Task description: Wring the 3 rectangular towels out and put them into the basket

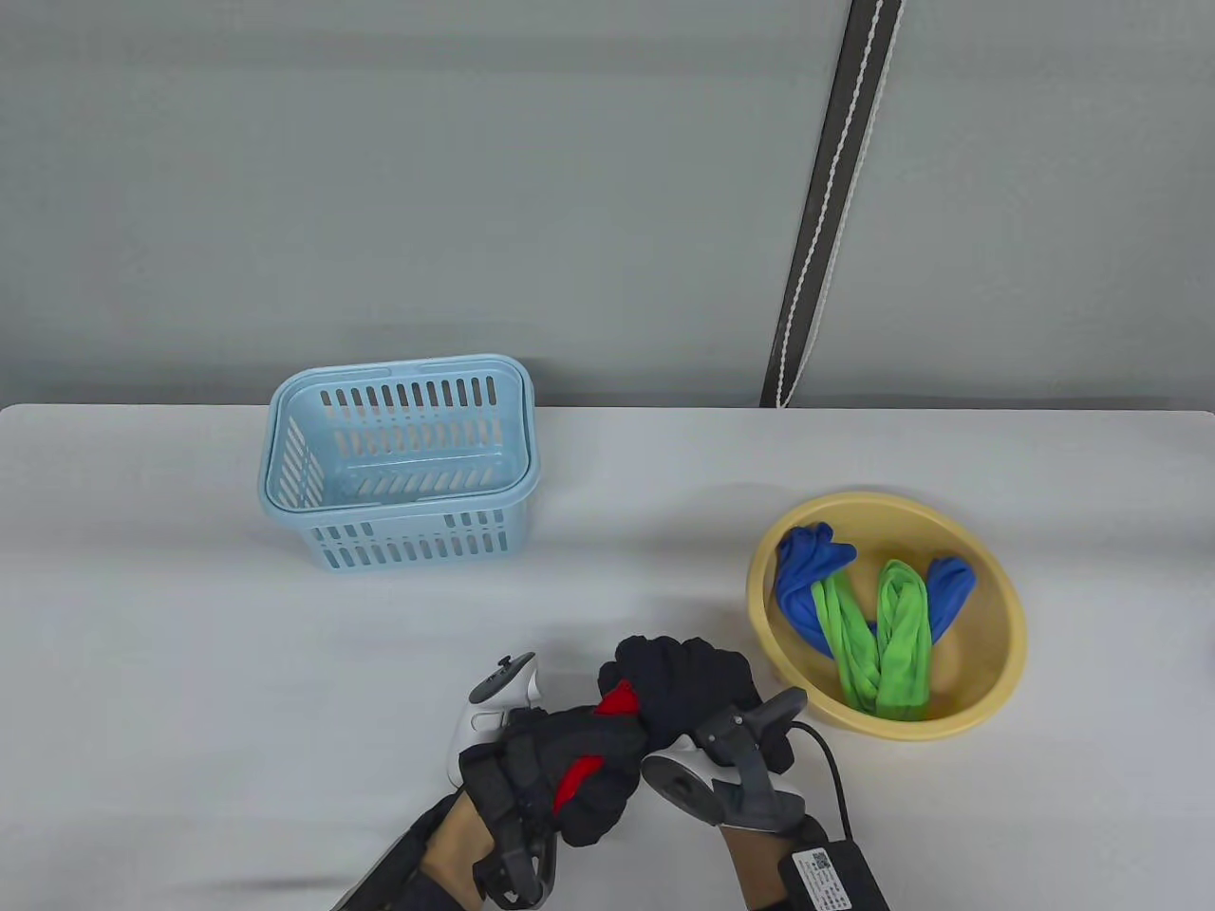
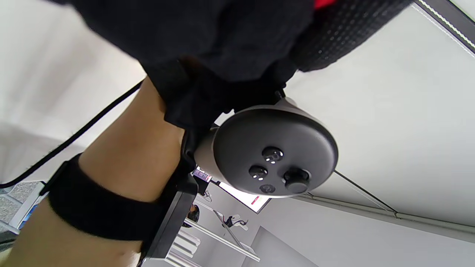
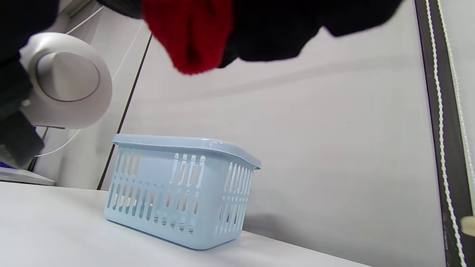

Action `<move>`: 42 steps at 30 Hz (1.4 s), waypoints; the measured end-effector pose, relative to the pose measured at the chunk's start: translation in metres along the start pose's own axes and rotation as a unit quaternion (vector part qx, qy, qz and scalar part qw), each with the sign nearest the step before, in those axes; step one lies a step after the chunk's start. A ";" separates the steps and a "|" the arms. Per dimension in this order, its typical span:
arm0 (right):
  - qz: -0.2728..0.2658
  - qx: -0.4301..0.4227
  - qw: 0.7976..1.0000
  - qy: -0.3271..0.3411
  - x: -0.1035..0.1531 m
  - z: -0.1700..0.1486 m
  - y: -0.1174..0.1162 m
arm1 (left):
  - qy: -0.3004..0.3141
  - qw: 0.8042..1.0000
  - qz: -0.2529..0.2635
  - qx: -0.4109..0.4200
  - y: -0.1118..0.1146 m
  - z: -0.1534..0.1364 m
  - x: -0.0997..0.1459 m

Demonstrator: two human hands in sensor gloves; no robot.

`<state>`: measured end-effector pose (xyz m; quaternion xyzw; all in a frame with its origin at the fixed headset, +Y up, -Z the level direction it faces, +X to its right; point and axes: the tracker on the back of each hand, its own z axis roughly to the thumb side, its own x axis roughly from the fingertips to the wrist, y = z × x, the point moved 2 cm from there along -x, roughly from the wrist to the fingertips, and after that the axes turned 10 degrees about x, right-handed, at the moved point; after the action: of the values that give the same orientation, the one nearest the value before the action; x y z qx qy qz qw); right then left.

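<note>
Near the table's front edge, both gloved hands hold a red towel [image 1: 619, 703], twisted between them and mostly hidden by the fingers. My left hand [image 1: 581, 759] grips its near end and my right hand [image 1: 688, 688] grips its far end. The red towel [image 3: 189, 33] also sticks out below the dark fingers in the right wrist view. A green towel [image 1: 892, 636] and a blue towel [image 1: 802, 579] lie twisted in a yellow basin [image 1: 911, 731] at the right. The light blue slotted basket [image 1: 408, 546] stands empty at the back left; the right wrist view shows this basket [image 3: 178, 185] from the side.
A dark strap with a white cord [image 1: 826, 209] hangs down the grey back wall. A black cable [image 1: 831, 769] runs from my right wrist. The left wrist view shows only my right forearm and its tracker [image 2: 274, 152].
</note>
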<state>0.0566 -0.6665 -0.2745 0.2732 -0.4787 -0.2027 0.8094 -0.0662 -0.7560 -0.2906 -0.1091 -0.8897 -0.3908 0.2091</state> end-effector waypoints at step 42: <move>0.283 -0.095 0.950 -0.090 -0.023 -0.074 0.015 | 0.025 0.565 0.484 -0.668 0.041 0.167 0.116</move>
<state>0.1122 -0.6231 -0.3096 0.0289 -0.5858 -0.0342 0.8092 -0.2030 -0.6013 -0.3122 -0.6225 -0.1838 -0.7162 0.2565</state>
